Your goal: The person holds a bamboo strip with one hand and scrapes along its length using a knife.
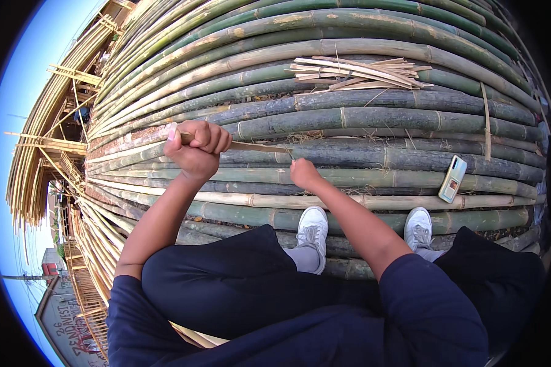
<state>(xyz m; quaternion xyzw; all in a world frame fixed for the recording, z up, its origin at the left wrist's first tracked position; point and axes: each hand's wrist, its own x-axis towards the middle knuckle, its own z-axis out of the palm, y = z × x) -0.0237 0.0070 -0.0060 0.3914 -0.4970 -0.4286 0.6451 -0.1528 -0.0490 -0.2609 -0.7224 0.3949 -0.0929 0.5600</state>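
My left hand [199,147] is closed around a flat bamboo strip [257,147], with the thumb pointing up. Out of that fist the strip runs to the right, above the bamboo poles. My right hand [306,174] is closed just below the strip's far end. A thin dark tip shows above its fingers and meets the strip there; whether it is a blade, I cannot make out. Beneath both hands lie long green and grey bamboo poles [349,176], side by side.
A bundle of split bamboo strips [361,72] lies on the poles ahead. To the right are a phone [452,178] and a single strip [487,122]. My white shoes [312,235] rest on the poles. Stacked bamboo on a rack [49,134] stands at the left.
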